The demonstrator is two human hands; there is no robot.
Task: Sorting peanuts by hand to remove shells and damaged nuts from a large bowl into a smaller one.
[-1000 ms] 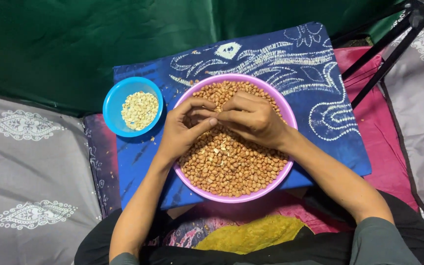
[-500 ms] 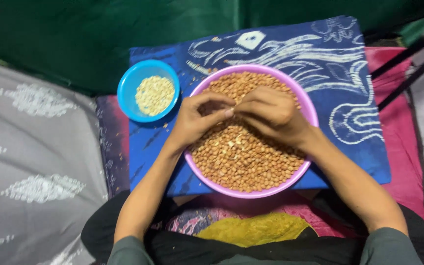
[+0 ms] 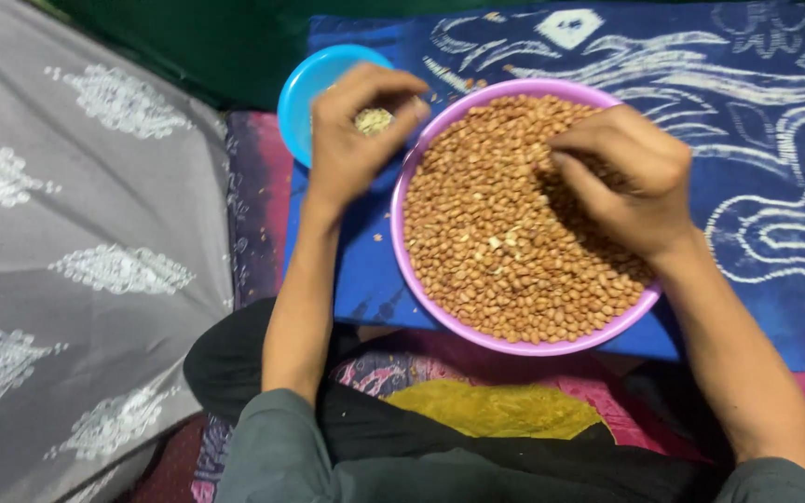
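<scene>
1. Head view, against half a second ago: our left hand [image 3: 351,140] has left the pink bowl [image 3: 402,242] and now hovers over the small blue bowl [image 3: 305,88], while our right hand [image 3: 621,182] has stayed on the brown peanuts [image 3: 505,251].
2. Left fingers [image 3: 379,79] are curled close around a small clump of pale peeled nuts [image 3: 374,119], just above the blue bowl's near edge.
3. Right fingers [image 3: 575,182] are bent down into the heap; we cannot tell whether they have hold of any nuts, since the palm hides them.
4. Both bowls sit on a blue patterned cloth [image 3: 757,140], and loose bits [image 3: 440,88] lie scattered between them.
5. Risks, as we judge them: the clump sits near the blue bowl's rim, so opening the fingers here could drop nuts onto the cloth. The pink bowl is full nearly to its edge, so a hard sweep of the right hand could push peanuts over the side.
</scene>
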